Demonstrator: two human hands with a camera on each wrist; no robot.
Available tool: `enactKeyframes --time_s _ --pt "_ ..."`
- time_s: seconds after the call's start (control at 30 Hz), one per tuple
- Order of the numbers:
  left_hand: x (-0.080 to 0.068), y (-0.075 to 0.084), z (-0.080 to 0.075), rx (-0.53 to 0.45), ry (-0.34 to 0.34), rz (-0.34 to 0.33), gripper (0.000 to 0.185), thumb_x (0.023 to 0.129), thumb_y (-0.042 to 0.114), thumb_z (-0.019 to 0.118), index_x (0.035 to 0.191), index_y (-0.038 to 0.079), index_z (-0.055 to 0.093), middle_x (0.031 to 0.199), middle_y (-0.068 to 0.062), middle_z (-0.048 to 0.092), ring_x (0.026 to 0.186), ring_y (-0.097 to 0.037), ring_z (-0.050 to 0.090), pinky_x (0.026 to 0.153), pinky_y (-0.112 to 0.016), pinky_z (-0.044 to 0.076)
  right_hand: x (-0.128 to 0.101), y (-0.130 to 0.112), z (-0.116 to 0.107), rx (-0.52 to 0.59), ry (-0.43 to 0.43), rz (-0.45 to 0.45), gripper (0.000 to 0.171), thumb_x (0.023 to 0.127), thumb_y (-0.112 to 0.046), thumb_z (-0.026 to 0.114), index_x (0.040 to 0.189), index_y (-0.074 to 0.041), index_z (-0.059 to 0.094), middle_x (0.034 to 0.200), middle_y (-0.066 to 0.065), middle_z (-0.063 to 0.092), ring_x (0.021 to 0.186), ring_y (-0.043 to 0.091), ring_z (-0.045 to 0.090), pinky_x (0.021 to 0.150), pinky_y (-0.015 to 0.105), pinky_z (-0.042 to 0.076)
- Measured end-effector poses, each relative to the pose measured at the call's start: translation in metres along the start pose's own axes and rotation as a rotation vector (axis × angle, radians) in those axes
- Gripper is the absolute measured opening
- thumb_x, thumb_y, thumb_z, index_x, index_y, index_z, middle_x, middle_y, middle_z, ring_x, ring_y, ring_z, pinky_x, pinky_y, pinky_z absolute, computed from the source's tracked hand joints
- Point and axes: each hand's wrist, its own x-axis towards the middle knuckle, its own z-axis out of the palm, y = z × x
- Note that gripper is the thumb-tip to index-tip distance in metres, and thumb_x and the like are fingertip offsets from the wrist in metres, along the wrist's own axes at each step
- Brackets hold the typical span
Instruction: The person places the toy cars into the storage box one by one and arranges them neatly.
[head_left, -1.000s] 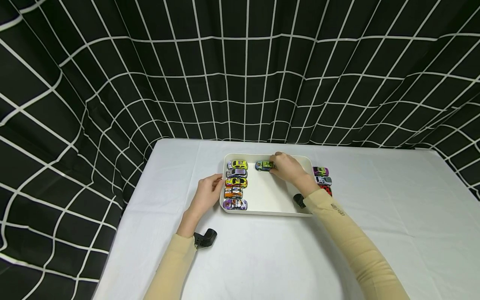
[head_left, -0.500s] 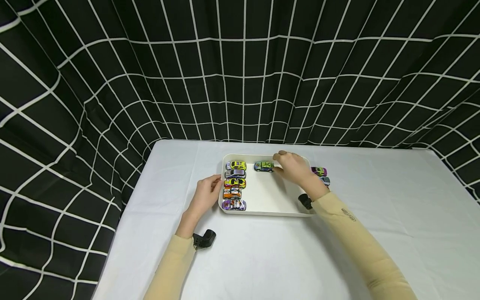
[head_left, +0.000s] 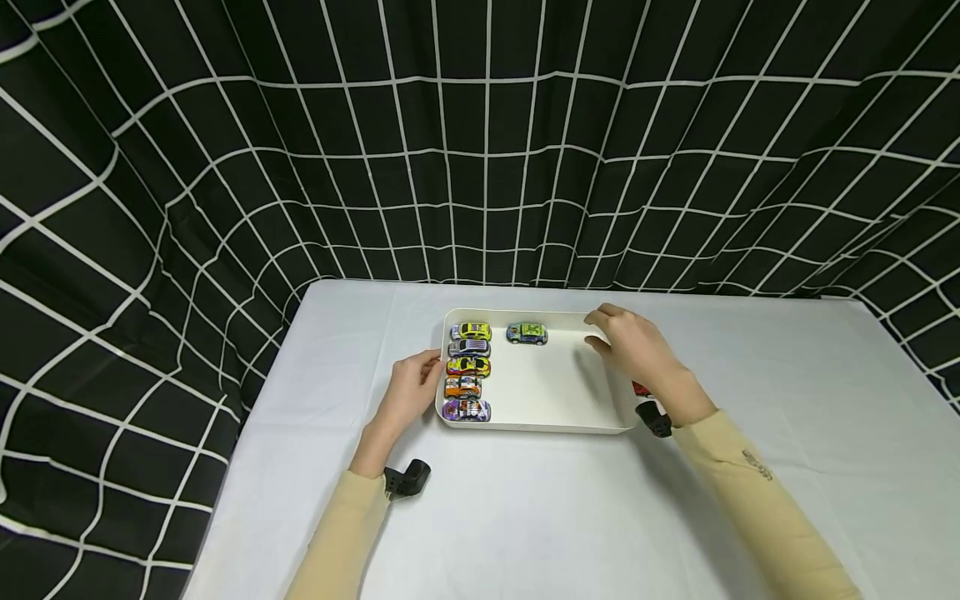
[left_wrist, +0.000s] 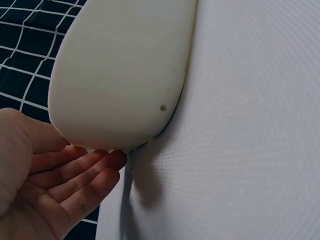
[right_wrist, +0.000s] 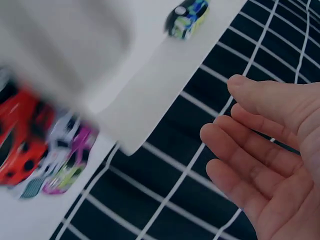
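Head view: white tray (head_left: 555,412) on white worktop (head_left: 525,517). Left hand (head_left: 411,393) rests against tray's left rim, fingers relaxed. Right hand (head_left: 637,346) above tray's right rim, fingers loose, holding nothing. Green-blue toy car (head_left: 527,333) alone at tray's far side; five toy cars (head_left: 468,370) in column along left wall.

Left wrist view: straight fingers (left_wrist: 82,170) touch tray's rounded corner.

Right wrist view: right hand spread, empty; blurred red, white, purple cars (right_wrist: 45,150) outside tray.
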Motion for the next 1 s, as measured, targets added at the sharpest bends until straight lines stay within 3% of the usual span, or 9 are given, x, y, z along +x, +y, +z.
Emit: enactKeyframes --time_s 0.2,0.5,0.7,1.0 --pt "0.000 0.000 0.000 -0.005 0.003 0.007 0.027 0.092 0.004 0.055 0.113 -0.011 0.060 0.094 -0.020 0.067 0.082 -0.024 0.065 0.071 -0.031 0.055 -0.027 0.017 -0.005 0.056 0.038 0.050 0.021 0.078 0.000 0.071 0.097 0.006 0.065 0.093 0.017 0.063 0.075 0.028 0.061 0.061 0.040 0.051" --pt "0.000 0.002 -0.001 -0.002 -0.009 -0.009 0.027 0.093 0.004 0.054 0.114 -0.012 0.059 0.092 -0.020 0.067 0.081 -0.024 0.065 0.069 -0.030 0.055 -0.067 0.040 -0.007 0.076 0.017 0.158 0.022 0.079 -0.004 0.070 0.099 0.004 0.066 0.090 0.018 0.064 0.077 0.032 0.062 0.060 0.046 0.050" --pt "0.000 0.002 -0.001 -0.006 -0.006 0.003 0.027 0.092 0.004 0.054 0.113 -0.013 0.059 0.092 -0.020 0.067 0.081 -0.025 0.065 0.069 -0.030 0.055 -0.084 0.050 -0.003 0.122 0.038 0.129 0.021 0.076 0.000 0.071 0.095 0.005 0.066 0.088 0.017 0.064 0.076 0.032 0.061 0.064 0.047 0.050" --pt "0.000 0.003 -0.001 -0.006 -0.017 -0.029 0.028 0.093 0.006 0.054 0.115 -0.010 0.059 0.094 -0.019 0.067 0.081 -0.023 0.065 0.070 -0.029 0.055 -0.093 0.055 0.006 0.219 0.002 0.086 0.024 0.073 0.004 0.073 0.096 0.006 0.065 0.089 0.016 0.065 0.080 0.031 0.061 0.068 0.046 0.051"
